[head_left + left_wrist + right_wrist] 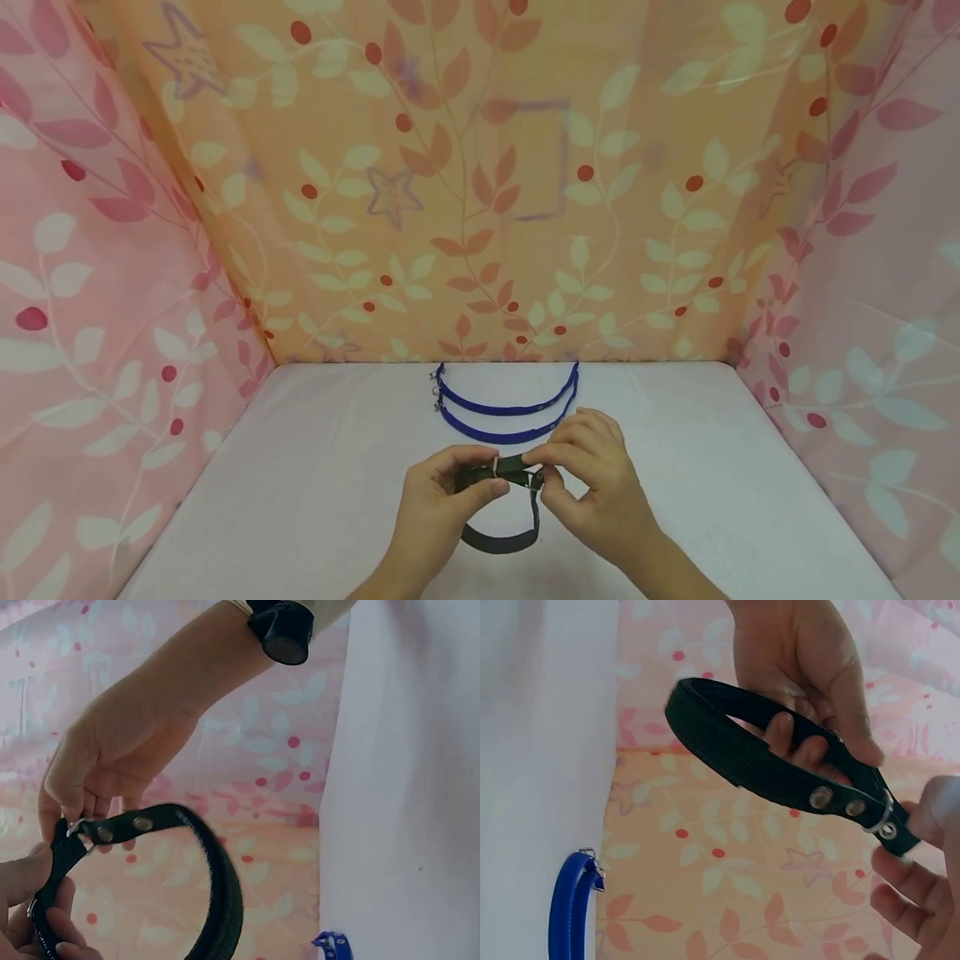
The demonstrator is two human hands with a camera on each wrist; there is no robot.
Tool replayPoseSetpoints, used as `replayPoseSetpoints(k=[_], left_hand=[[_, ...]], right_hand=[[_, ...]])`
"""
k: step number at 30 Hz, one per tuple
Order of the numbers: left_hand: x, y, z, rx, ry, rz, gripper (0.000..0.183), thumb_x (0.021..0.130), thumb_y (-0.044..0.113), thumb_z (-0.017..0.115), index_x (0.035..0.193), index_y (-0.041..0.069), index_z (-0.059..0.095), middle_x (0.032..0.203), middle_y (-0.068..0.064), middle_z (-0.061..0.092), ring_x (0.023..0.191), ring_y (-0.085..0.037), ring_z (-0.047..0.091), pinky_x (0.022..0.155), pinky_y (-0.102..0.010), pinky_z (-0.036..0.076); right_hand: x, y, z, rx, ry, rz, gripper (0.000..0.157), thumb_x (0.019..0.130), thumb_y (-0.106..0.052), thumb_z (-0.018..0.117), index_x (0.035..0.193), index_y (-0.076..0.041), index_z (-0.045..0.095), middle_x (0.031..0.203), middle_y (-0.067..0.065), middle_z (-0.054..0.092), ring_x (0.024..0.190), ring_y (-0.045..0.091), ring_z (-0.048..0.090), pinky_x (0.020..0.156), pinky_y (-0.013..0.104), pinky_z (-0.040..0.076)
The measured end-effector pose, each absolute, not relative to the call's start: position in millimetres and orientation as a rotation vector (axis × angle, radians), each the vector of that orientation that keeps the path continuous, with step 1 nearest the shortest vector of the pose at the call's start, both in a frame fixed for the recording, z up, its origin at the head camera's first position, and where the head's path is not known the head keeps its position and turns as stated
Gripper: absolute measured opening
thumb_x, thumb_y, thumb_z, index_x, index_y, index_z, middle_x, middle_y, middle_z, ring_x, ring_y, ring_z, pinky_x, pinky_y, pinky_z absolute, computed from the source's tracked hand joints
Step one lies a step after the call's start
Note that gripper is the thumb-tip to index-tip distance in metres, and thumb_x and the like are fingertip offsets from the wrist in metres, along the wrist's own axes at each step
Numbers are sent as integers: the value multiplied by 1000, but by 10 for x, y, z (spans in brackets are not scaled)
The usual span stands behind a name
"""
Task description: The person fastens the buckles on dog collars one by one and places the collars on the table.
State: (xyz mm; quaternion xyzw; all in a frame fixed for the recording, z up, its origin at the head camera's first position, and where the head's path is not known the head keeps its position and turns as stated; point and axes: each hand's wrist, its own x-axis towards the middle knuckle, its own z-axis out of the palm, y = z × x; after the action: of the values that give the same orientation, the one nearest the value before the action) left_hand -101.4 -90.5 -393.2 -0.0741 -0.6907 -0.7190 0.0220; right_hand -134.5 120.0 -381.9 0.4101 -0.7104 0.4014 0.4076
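A dark collar (498,545) held over a white table (300,500)

Head view: two blue collars (502,437) lie on the table beyond the hands, one in front of the other, their ends reaching its far edge and metal fittings at their left. The fingertips of the right hand (592,475) come near the right end of the closer one. Patterned cloth (465,200), with leaves, red dots and drawn purple stars, rises behind and at both sides. The dark collar is between the person's hands, partly hidden by them. The left hand (446,487) pinches it with curled fingers and thumb, beside a metal loop (496,467); the right pinches it at its right side.

Left wrist view: two rivets (142,823) show on the collar's band, next to the right hand's bent fingers. A black device (283,634) sits on the right wrist. Part of a blue collar shows at the bottom.

Right wrist view: the right thumb and finger hold the strap's tip, just past a silver ring (887,814). Left fingers pass inside the collar's curve, blocking part of the band. The blue collars lie apart, at lower left.
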Motion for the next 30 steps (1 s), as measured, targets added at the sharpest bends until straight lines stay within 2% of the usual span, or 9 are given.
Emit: replayPoseSetpoints(k=[5, 9, 13, 18, 21, 25, 30], left_hand=[[-1048, -939, -3931, -322, -2238, -2178, 34, 83, 19, 87, 113, 12, 73, 109, -8, 74, 99, -21, 71, 87, -27, 59], [-1060, -949, -3920, -350, -2265, -2171, 31, 86, 18, 84, 115, 12, 73, 108, -8, 74, 100, -20, 71, 88, -25, 58], [-1062, -952, -3913, -351, -2276, -2158, 30, 86, 16, 83, 114, 11, 73, 105, -7, 75, 97, -20, 71, 87, -26, 59], [-1060, -952, -3912, -378, -2290, -2148, 31, 86, 17, 84, 114, 11, 73, 103, -7, 74, 92, -20, 71, 85, -28, 60], [-1061, -953, -3902, -355, -2349, -2045, 27, 86, 22, 85, 110, 17, 74, 99, -2, 73, 91, -21, 69, 82, -28, 59], [-1067, -956, -3888, -308, -2454, -1827, 22, 84, 31, 86, 102, 27, 75, 91, 9, 72, 92, -18, 65, 83, -28, 52], [-1053, -960, -3904, -340, -2509, -1754, 21, 85, 36, 84, 102, 29, 74, 95, 13, 72, 94, -19, 62, 82, -31, 51]], right_hand=[[-1385, 1317, -3799, 1142, -1904, 982, 43, 72, 5, 70, 106, -21, 78, 90, -10, 65, 94, 13, 56, 104, 38, 35], [-1392, 1385, -3798, 1136, -2013, 1015, 44, 78, 2, 77, 114, -22, 72, 101, -13, 67, 102, 12, 58, 106, 32, 36], [-1400, 1397, -3802, 1139, -2042, 1058, 41, 79, -2, 82, 112, -22, 69, 104, -13, 68, 105, 13, 60, 106, 29, 36], [-1421, 1384, -3802, 1204, -1980, 1033, 38, 78, -3, 83, 109, -23, 73, 102, -14, 70, 104, 15, 59, 105, 33, 36], [-1423, 1380, -3803, 1199, -1966, 1031, 39, 77, -3, 83, 109, -23, 74, 102, -13, 71, 104, 16, 60, 105, 34, 36], [-1422, 1379, -3801, 1202, -1962, 1031, 39, 77, -3, 83, 109, -23, 75, 102, -13, 71, 104, 16, 60, 104, 35, 36], [-1414, 1375, -3814, 1255, -1984, 972, 36, 78, -5, 83, 107, -25, 76, 102, -14, 66, 104, 14, 57, 103, 35, 35]])
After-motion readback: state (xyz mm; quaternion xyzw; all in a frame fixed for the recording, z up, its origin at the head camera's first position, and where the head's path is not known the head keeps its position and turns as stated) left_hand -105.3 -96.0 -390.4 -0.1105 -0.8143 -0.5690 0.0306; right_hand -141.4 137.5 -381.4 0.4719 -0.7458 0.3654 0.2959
